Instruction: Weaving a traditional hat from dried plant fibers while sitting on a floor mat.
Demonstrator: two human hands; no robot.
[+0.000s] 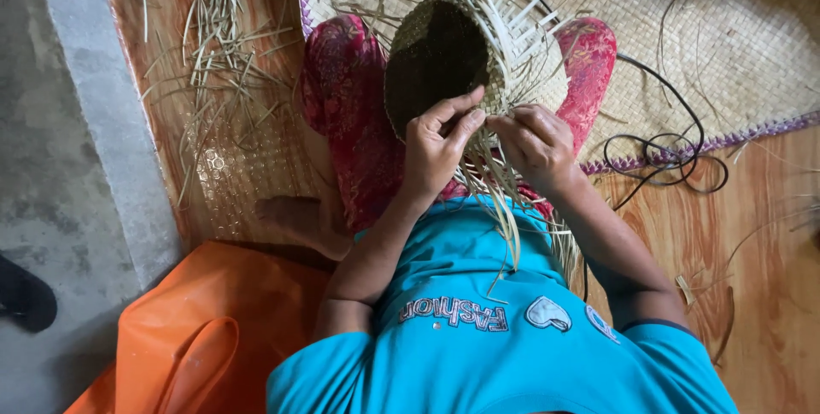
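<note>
A half-woven straw basket (444, 51) rests on my lap, its dark hollow facing up and loose pale strips sticking out all round its rim. My left hand (436, 153) grips the near edge of the basket, thumb and fingers pinched on the weave. My right hand (534, 145) is right beside it, fingers closed on straw strips (504, 200) that hang down over my blue shirt. Both hands touch at the basket's near rim.
A pile of loose straw strips (213, 46) lies on the wooden floor to the left. A woven mat (735, 46) lies under me. A black cable (666, 153) coils on the right. An orange plastic bag (213, 328) sits at lower left beside a grey concrete strip (102, 106).
</note>
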